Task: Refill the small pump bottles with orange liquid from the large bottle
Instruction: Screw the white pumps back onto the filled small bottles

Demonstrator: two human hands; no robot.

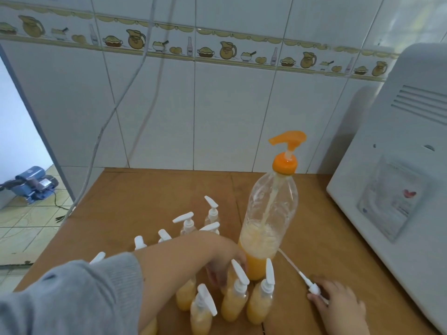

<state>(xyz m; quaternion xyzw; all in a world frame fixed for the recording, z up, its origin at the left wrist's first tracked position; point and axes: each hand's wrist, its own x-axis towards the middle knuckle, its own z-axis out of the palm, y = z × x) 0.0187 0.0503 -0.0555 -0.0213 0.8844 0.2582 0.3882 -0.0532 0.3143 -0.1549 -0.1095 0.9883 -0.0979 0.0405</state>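
The large clear bottle (268, 213) with an orange pump top stands on the brown table (145, 194), orange liquid filling about its lower third. Several small pump bottles filled with orange liquid (260, 303) cluster in front of it; clear-looking ones (186, 226) stand behind. My left hand (222, 259), in a grey sleeve, reaches across them and grips a small bottle beside the large bottle's base; that bottle is mostly hidden. My right hand (338, 303) pinches the head of a loose white pump (312, 287), whose tube lies on the table pointing toward the large bottle.
A white appliance (387, 165) fills the right side of the table. The tiled wall is close behind, with cables (108, 117) hanging to the table's left edge. Beyond that edge is tiled floor with a blue machine (33, 184).
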